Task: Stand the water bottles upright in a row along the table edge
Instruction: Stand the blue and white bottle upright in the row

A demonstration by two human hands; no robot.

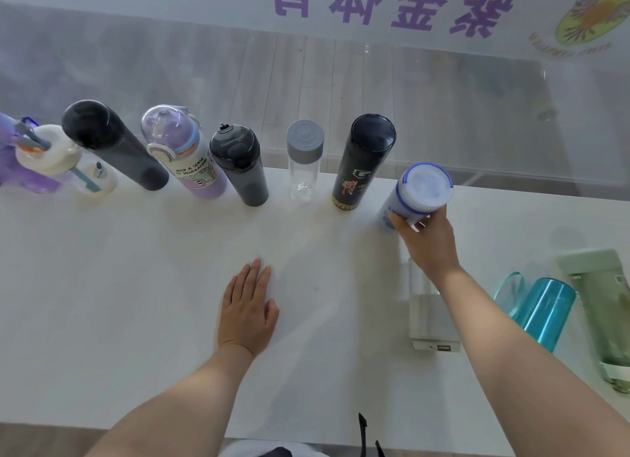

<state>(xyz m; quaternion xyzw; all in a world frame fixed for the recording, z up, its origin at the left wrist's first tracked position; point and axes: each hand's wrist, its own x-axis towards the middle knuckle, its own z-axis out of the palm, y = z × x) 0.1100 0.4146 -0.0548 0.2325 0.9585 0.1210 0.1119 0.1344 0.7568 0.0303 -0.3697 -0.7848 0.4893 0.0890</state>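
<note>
Right hand (430, 242) grips the white bottle with blue cap (417, 194) at the right end of the upright row on the desk (136, 286) far edge; left hand (248, 308) lies open, flat; teal bottle (542, 311) and green bottle (603, 306) lie at right

A white power bank (434, 323) lies on the white table (136, 286) at four o'clock; purple lettering (392, 3) at twelve.

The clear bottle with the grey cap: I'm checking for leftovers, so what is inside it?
The clear bottle looks empty: the white table shows through its wall down to the base. Under the grey cap nothing can be seen, as it hides the neck.
</note>
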